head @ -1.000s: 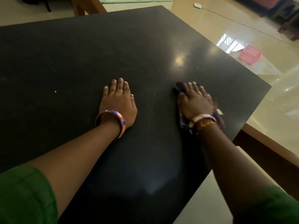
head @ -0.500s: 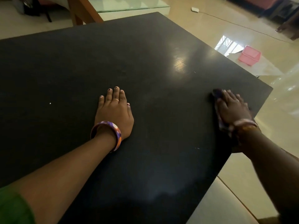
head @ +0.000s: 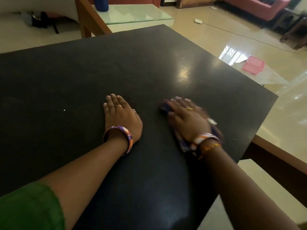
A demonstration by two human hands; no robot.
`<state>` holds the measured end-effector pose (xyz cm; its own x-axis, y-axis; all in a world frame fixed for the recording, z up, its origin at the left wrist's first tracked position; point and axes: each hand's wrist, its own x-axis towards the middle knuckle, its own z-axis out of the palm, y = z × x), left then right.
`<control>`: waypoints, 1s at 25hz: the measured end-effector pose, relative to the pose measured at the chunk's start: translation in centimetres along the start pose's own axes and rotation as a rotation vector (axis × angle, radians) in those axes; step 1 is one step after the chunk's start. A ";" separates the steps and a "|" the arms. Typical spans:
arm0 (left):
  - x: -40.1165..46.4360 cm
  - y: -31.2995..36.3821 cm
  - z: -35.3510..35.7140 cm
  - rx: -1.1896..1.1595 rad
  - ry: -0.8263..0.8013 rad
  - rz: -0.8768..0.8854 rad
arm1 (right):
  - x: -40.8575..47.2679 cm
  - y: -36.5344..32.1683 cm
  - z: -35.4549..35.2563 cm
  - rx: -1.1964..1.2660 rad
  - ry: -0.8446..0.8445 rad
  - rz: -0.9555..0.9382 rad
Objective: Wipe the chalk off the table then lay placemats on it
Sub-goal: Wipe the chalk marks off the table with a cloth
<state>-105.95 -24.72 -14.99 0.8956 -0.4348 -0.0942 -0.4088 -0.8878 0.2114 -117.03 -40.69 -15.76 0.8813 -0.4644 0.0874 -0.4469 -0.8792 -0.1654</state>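
Note:
A large black table [head: 83,77] fills most of the head view. My left hand [head: 122,116] lies flat on it near the middle, palm down, fingers together, holding nothing. My right hand [head: 187,118] presses flat on a dark purple cloth [head: 184,144] to the right of the left hand; the cloth shows at the fingertips and beside the wrist. That hand is blurred by motion. A small white chalk speck [head: 64,110] sits on the table left of my left hand. No placemats are in view.
The table's right edge [head: 264,117] runs close to my right hand. A pink basket [head: 253,66] stands on the glossy floor at right. A glass-topped table [head: 132,14] with a blue bottle [head: 100,4] is behind, a red sofa [head: 255,5] at far right.
My right hand with the cloth swept out to the table's right edge and has come back left toward my left hand. My left hand stayed planted.

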 end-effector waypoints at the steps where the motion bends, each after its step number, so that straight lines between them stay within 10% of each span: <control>1: -0.1 0.0 -0.1 -0.003 -0.005 0.020 | -1.8 3.5 -1.0 -0.013 0.011 0.128; 4: -0.3 -1.3 -0.6 0.010 -0.010 0.146 | -4.1 9.0 -2.7 -0.015 -0.034 0.502; 8: -1.5 -9.2 -2.5 0.039 0.005 0.112 | 0.9 2.5 -1.3 0.028 -0.025 0.535; 18: -10.8 -26.0 -5.0 -0.025 0.030 -0.343 | 1.2 -30.7 5.4 0.027 -0.126 -0.597; 22: -14.5 -25.2 -5.0 -0.053 0.024 -0.355 | -5.2 -25.0 2.6 -0.016 -0.234 -0.838; 25: -17.5 -23.7 -4.4 -0.048 -0.002 -0.243 | -6.5 -13.1 0.3 -0.052 -0.190 -0.366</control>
<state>-111.15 4.56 -14.09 0.9663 -0.2095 -0.1498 -0.1725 -0.9583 0.2279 -116.89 -26.15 -14.49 0.9940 -0.0965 -0.0522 -0.1017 -0.9890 -0.1072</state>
